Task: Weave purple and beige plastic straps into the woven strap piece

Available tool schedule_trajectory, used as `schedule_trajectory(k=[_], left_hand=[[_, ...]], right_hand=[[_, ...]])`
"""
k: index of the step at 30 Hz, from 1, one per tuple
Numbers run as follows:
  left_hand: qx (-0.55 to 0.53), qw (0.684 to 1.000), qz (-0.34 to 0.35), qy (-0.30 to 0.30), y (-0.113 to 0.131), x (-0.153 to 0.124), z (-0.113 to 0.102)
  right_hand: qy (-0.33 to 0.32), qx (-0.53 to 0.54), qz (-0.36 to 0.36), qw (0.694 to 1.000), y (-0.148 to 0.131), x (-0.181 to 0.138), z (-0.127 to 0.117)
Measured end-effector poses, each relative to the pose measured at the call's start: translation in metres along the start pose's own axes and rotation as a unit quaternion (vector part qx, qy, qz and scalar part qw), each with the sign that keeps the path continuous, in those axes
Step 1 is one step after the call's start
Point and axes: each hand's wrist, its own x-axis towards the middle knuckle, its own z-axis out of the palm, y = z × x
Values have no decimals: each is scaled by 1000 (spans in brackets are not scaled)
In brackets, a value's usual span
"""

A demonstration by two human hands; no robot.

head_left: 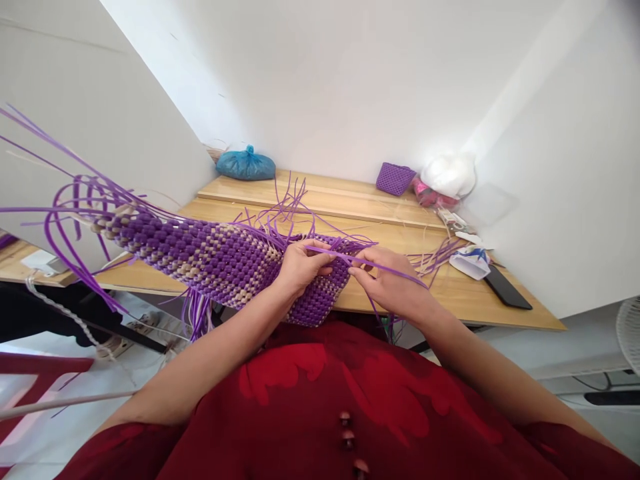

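Observation:
A long purple and beige woven piece (200,257) of plastic strips stretches from the far left to the table's front edge before me. My left hand (304,267) rests over its right part, fingers pinched on a purple strip (400,271). Close beside it, my right hand (387,280) is closed, thumb and forefinger together at the strip, which runs across the back of this hand. Loose purple strip ends (287,207) stick up behind the weave, and more curl out at its left end. What lies under my fingertips is partly hidden.
On the wooden table (340,208) stand a tied blue bag (246,164), a small purple woven pouch (394,179) and a white bag (449,173). At the right lie loose strips, a white and blue packet (470,262) and a black phone (507,288). Walls enclose the table.

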Motion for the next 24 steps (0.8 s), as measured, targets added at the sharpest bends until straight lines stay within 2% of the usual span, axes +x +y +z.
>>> schedule_trajectory(k=[3,6,8,11,13,15,17,20,22,24], left_hand=[[-7,1000,0,0,1,0,1],[-14,1000,1,-8,1,-1,1],[-17,1000,2,-18,1,-1,1],[-16,1000,5,-19,-1,-1,0],[-15,1000,8,-14,-2,-2,0],[-16,1000,9,-5,-2,-2,0],[-21,1000,9,4,-2,-3,0],[-24,1000,11,8,-2,-4,1],[-20,1000,12,5,-1,-4,2],[-13,1000,14,2,0,-4,2]], right_hand=[[-6,88,-1,996,-10,0,-7],[-25,208,2,978,-13,5,-8],[-19,302,17,953,-11,13,-4],[-30,449,66,891,-5,28,8],[-27,505,105,856,-2,34,15],[-1,522,140,841,1,37,21],[18,519,166,838,4,37,22],[22,494,184,849,6,35,21],[21,462,178,869,4,35,19],[32,395,148,906,-1,38,18]])
